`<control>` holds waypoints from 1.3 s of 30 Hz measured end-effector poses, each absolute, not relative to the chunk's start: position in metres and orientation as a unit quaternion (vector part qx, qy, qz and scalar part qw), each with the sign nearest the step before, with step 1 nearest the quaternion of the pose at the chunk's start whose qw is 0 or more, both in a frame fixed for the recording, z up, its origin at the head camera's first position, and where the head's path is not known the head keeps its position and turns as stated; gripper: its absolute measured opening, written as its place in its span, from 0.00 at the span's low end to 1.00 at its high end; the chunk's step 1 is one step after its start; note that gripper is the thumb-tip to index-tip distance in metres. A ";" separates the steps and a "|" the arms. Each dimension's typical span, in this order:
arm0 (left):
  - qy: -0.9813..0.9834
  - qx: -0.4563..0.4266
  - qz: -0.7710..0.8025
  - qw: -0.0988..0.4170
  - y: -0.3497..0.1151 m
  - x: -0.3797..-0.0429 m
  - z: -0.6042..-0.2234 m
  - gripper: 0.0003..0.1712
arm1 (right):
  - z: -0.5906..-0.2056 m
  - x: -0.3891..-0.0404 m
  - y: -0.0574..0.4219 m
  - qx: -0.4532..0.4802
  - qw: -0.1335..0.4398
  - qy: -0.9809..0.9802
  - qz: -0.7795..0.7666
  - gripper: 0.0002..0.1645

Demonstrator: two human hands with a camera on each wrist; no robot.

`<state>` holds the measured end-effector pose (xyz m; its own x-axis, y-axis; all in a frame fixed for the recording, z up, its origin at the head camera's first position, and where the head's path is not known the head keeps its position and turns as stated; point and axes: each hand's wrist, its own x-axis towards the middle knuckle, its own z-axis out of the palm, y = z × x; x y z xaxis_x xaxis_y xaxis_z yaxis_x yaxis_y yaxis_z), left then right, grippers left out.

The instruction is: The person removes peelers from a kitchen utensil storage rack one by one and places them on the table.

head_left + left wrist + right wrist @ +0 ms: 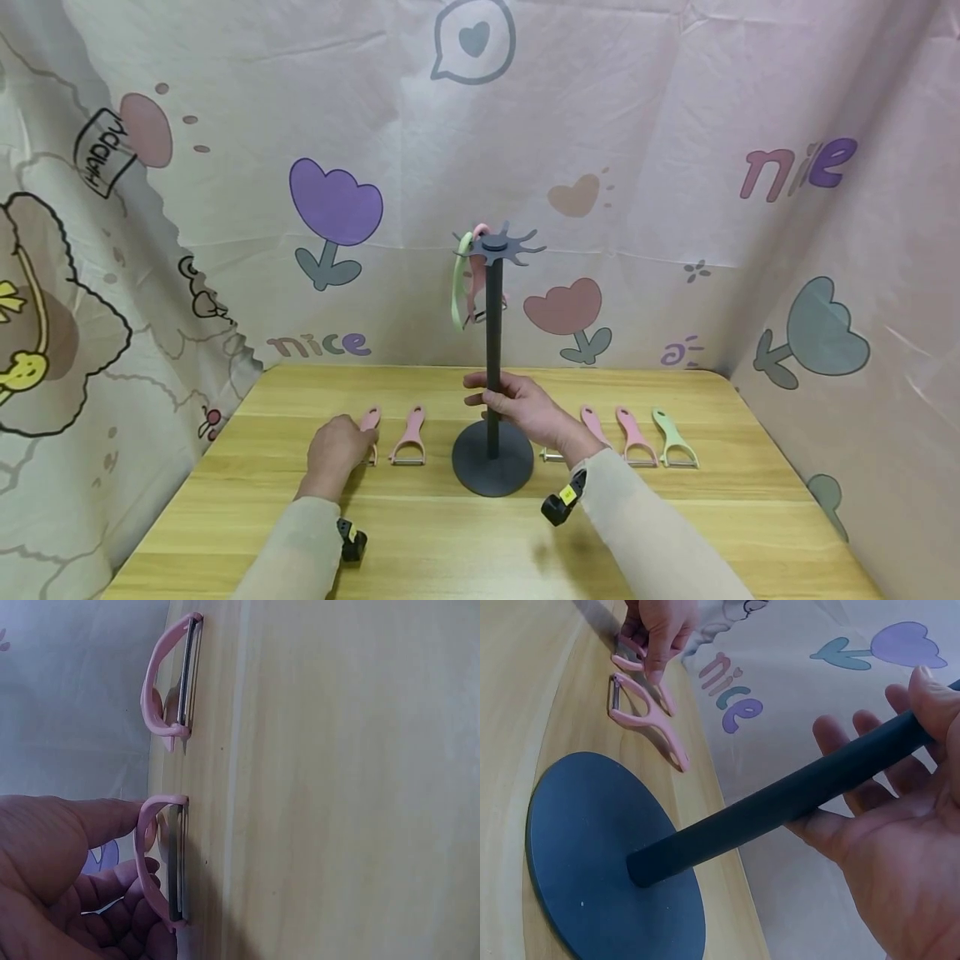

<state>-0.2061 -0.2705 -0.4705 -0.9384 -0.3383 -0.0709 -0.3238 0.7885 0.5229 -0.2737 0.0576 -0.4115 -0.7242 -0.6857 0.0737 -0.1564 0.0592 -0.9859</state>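
Note:
In the head view a dark grey stand [493,350] stands upright on the table, its round base flat on the wood. My right hand [528,408] holds its pole [795,795] low down, thumb on one side and fingers behind. At the left, my left hand [337,450] pinches a pink peeler [146,859] lying at the end of a row; its blade faces the left wrist camera. Beside it lies a second pink peeler [411,437], untouched. A green peeler [459,283] and a pink peeler [477,275] hang from the left hooks of the stand's top [504,245].
Right of the stand lie a pink peeler [591,421] partly hidden by my right wrist, another pink peeler [634,437] and a green peeler [675,442]. A printed cloth [645,100] hangs behind the wooden table [435,542] and down both sides.

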 end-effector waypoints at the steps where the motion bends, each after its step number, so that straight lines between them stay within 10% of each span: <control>1: -0.946 0.175 -0.273 0.013 -0.270 -0.206 -0.470 0.20 | -0.412 -0.274 0.058 -0.305 0.214 0.693 -0.617 0.24; 18: -0.942 0.171 -0.288 0.039 -0.271 -0.204 -0.462 0.26 | -0.413 -0.272 0.056 -0.307 0.212 0.684 -0.626 0.24; 39: -0.908 0.059 -0.377 0.172 -0.213 -0.197 -0.351 0.19 | -0.412 -0.270 0.058 -0.321 0.200 0.684 -0.624 0.24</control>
